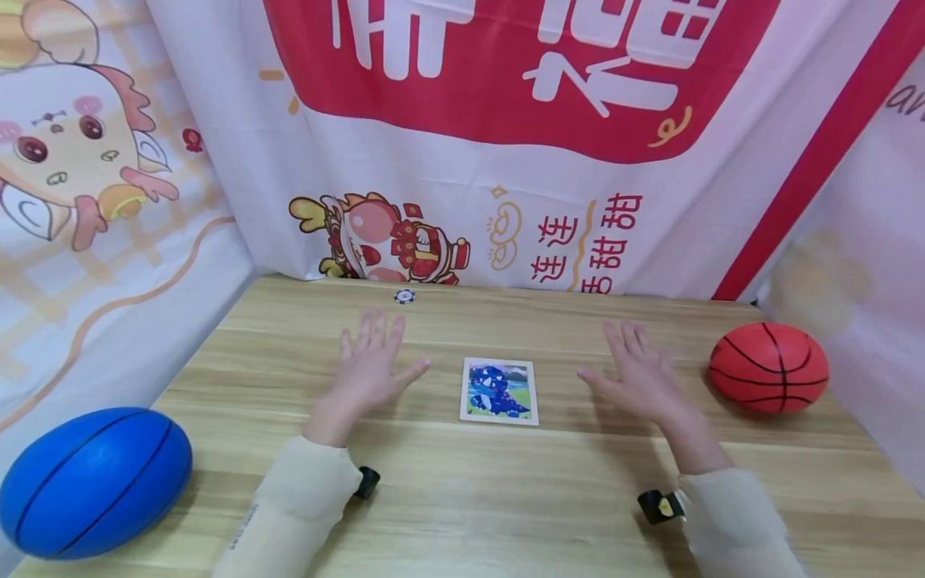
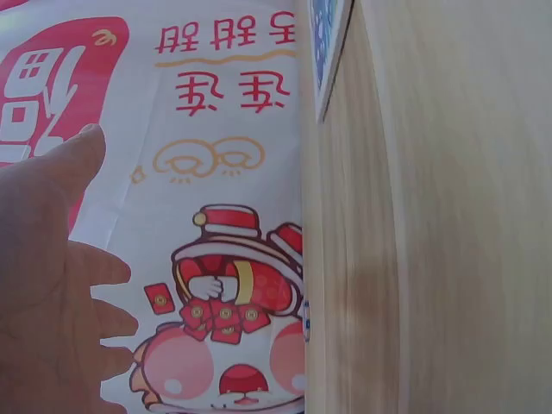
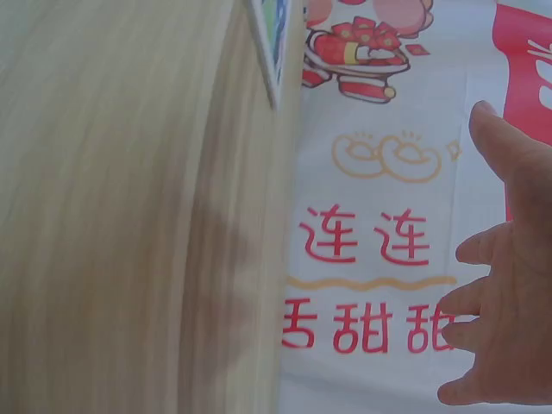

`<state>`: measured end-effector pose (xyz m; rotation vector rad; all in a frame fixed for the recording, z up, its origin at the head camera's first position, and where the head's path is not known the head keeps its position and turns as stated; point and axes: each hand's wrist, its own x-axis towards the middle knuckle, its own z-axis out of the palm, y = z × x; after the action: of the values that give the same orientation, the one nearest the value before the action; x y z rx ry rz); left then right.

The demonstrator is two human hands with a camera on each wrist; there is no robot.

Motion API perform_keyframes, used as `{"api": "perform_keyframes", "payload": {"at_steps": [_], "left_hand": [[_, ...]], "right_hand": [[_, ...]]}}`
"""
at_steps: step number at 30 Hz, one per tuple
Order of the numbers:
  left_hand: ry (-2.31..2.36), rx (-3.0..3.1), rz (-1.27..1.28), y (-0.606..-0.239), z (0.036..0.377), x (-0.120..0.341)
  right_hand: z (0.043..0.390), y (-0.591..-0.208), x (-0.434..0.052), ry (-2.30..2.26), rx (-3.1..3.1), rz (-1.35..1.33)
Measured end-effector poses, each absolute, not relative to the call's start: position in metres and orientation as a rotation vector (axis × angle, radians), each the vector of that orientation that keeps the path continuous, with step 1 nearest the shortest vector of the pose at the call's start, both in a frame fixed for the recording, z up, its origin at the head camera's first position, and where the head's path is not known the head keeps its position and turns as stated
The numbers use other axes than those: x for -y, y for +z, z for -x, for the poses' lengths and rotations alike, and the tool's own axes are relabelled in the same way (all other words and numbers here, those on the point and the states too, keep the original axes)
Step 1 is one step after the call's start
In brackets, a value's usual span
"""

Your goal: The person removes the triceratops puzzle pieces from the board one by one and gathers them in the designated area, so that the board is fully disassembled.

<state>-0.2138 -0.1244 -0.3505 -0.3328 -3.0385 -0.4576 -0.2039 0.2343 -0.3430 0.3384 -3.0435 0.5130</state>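
Note:
My left hand (image 1: 367,365) hovers over the wooden table with fingers spread, holding nothing. On the other side, my right hand (image 1: 637,373) is also held above the table, fingers extended and nothing in them. Between the two hands lies a square picture card (image 1: 499,392) with a blue cartoon dinosaur and a white border; neither hand touches it. Its edge shows at the top of both wrist views. Beyond the left fingertips, near the back edge, is a small blue-and-white poker chip (image 1: 405,296).
A blue ball (image 1: 97,482) with black lines sits at the table's left. At the right is a red ball (image 1: 768,368) marked like a basketball. Printed cloth (image 1: 448,168) hangs behind the wood-grain table (image 1: 491,498) and at both sides.

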Motion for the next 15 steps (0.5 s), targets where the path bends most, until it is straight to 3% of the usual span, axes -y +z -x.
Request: {"api": "perform_keyframes", "payload": {"at_steps": [15], "left_hand": [[-0.642,3.041,0.426,-0.367,0.232,0.078]], "right_hand": [[0.222,-0.361,-0.191,0.688,3.047,-0.395]]}}
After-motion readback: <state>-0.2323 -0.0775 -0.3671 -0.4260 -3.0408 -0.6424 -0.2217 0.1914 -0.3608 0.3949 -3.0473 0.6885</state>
